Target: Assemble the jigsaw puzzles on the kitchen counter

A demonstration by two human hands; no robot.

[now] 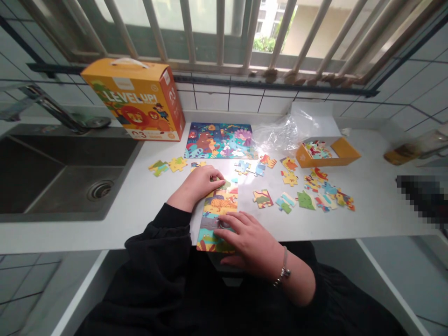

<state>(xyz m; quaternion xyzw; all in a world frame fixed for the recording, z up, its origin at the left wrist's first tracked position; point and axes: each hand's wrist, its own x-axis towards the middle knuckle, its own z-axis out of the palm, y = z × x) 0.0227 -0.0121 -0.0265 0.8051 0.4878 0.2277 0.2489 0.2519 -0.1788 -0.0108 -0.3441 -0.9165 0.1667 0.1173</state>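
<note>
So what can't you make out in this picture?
All from the head view:
- Parts of the puzzle strip: covered by the left hand and right hand.
- Pieces in the orange tray: overlapping, too small.
- Fine print on the box: too small.
- Dark shape, right: pixelated.
- Faucet: cut off by the left edge.

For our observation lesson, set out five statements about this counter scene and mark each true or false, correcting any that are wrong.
1. The bracelet is on the left wrist. False: it is on the right wrist, above the right hand.
2. The orange tray holds puzzle pieces. True.
3. The LEVEL UP! box stands inside the sink. False: it stands upright outside it.
4. The dark blue animal picture lies farther from the person than the puzzle strip. True.
5. The green spiky piece lies left of the puzzle strip. False: it lies to the right.
</note>
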